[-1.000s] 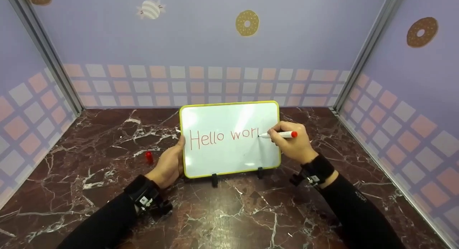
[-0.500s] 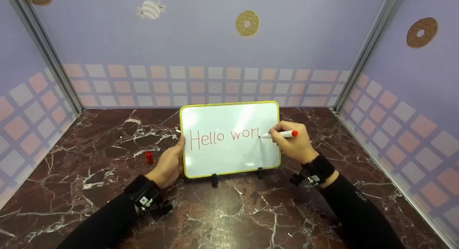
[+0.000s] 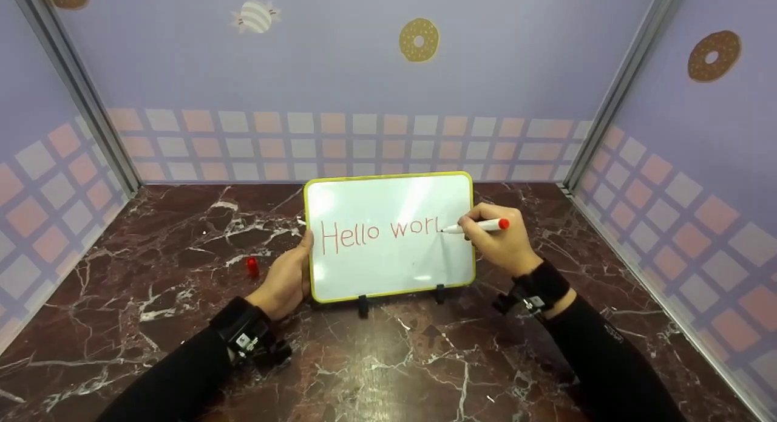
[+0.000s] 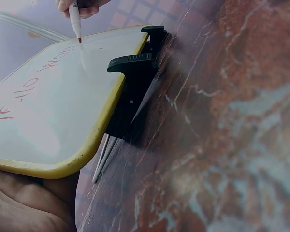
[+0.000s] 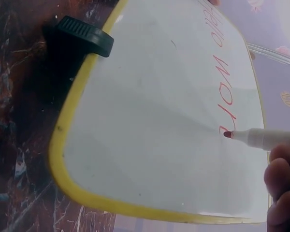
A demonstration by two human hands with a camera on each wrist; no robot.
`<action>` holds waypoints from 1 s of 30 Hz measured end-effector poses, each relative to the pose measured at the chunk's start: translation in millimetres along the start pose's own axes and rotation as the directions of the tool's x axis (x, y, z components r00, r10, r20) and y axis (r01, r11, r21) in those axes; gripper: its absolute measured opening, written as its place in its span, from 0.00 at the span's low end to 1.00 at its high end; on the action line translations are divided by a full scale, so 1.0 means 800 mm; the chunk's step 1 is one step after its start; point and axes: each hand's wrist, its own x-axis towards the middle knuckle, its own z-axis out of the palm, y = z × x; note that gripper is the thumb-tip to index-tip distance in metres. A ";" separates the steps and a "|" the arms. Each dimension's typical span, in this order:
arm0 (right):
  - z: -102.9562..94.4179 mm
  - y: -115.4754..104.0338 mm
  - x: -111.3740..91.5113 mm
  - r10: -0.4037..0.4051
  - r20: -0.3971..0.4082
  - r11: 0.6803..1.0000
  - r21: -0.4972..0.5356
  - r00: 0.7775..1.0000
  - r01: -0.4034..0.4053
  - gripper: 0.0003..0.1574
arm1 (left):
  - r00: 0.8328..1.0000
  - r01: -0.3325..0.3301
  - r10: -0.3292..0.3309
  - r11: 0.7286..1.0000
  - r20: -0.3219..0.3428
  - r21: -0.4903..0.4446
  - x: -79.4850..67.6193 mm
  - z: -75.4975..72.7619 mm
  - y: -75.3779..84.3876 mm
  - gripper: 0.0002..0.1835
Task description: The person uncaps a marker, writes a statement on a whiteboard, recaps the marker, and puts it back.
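Observation:
A whiteboard (image 3: pixel 388 264) with a yellow rim leans back on a black stand (image 3: pixel 363 306), with "Hello worl" written on it in red. My left hand (image 3: pixel 285 282) grips its left edge, thumb along the rim; the fingers behind the board are mostly hidden. On the other side, my right hand (image 3: pixel 504 240) pinches a white marker (image 3: pixel 485 226) with a red end. In the right wrist view the red nib of the marker (image 5: pixel 256 137) is at the end of the last letter's stroke, where it seems to touch the board. The marker (image 4: pixel 76 21) also shows in the left wrist view.
A red marker cap (image 3: pixel 252 266) stands on the dark marble-patterned table (image 3: pixel 182 337), left of the board. Behind lies a lilac wall (image 3: pixel 340 64) with pink and white squares, and similar walls close in both sides.
My right hand and the marker have shifted slightly to the right, and the foot of the last letter reaches a little further right. The left hand and the board stay put.

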 end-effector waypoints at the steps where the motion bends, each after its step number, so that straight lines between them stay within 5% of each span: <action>1: -0.001 0.000 0.001 0.004 -0.003 1.000 0.006 1.000 -0.004 0.12 | 1.000 0.000 0.000 1.000 0.001 0.005 0.000 0.000 0.000 0.40; 30: -0.013 0.008 0.004 0.047 -0.114 0.999 -0.020 0.992 -0.050 0.08 | 1.000 0.000 0.000 1.000 0.008 0.006 -0.001 0.001 0.001 0.40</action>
